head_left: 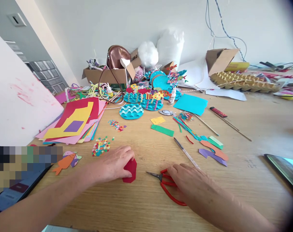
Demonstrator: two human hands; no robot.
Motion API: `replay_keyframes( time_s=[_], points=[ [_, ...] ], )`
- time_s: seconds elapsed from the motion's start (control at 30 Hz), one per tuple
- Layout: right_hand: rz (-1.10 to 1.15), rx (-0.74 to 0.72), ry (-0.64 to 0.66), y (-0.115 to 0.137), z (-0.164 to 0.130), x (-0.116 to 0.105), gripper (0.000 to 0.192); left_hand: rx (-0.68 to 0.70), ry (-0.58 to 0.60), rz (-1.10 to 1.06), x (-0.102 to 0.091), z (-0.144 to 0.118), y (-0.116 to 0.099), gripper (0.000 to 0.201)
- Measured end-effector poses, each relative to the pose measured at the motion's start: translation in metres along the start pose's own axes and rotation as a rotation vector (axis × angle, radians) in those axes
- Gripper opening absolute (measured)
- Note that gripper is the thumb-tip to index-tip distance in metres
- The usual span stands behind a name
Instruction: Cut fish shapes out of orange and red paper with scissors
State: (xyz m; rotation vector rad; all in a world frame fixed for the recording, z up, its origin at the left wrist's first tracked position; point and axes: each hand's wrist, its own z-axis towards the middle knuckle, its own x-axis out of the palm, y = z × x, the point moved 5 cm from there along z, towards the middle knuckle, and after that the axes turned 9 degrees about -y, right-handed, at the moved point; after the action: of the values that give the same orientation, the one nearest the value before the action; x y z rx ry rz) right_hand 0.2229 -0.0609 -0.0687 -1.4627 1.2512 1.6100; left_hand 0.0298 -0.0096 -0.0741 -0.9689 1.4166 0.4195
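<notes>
red paper shape [130, 170], red-handled scissors [166, 185], turquoise wave-patterned disc [131, 111] (white stripes)

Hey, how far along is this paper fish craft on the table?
Done: several blue wave discs with fish stand finished at the back, and an orange paper fish lies cut out. In hand: the left hand presses a red paper piece, and the right hand rests on the red scissors. Left: the red piece is plain, undecorated.
</notes>
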Motion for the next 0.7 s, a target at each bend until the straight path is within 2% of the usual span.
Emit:
replay_keyframes(
  time_s=[0.1,0.2,0.27,0.33,0.43,0.5,0.57,0.63,0.7],
  points=[
    [0.073,0.037,-0.076,0.001,0.002,-0.001,0.015,-0.003,-0.03,0.001,-0.002,-0.002,-0.003,0.032],
    [0.23,0.107,-0.069,0.002,0.009,-0.006,0.007,-0.042,-0.047,0.005,-0.008,-0.005,-0.007,0.036],
    [0.428,0.18,0.002,0.005,0.017,-0.007,0.009,-0.084,-0.051,-0.031,-0.011,-0.01,-0.009,0.027],
    [0.653,0.229,0.011,0.008,0.025,-0.01,0.01,-0.131,-0.127,-0.141,-0.013,-0.018,-0.009,0.02],
    [0.882,0.281,0.055,0.016,0.035,-0.008,0.009,-0.222,-0.291,-0.502,-0.009,-0.037,-0.005,0.022],
    [1.035,0.325,0.086,0.021,0.038,-0.005,0.01,-0.377,-0.369,-0.883,0.0,-0.052,0.001,0.03],
    [1.163,0.385,0.104,0.026,0.04,-0.002,0.015,-0.538,-0.406,-1.161,0.01,-0.064,0.005,0.035],
    [1.239,0.441,0.11,0.03,0.042,0.001,0.02,-0.635,-0.442,-1.347,0.014,-0.071,0.004,0.038],
    [1.297,0.484,0.116,0.034,0.043,0.003,0.022,-0.666,-0.486,-1.452,0.015,-0.072,0.002,0.039]
  ],
)
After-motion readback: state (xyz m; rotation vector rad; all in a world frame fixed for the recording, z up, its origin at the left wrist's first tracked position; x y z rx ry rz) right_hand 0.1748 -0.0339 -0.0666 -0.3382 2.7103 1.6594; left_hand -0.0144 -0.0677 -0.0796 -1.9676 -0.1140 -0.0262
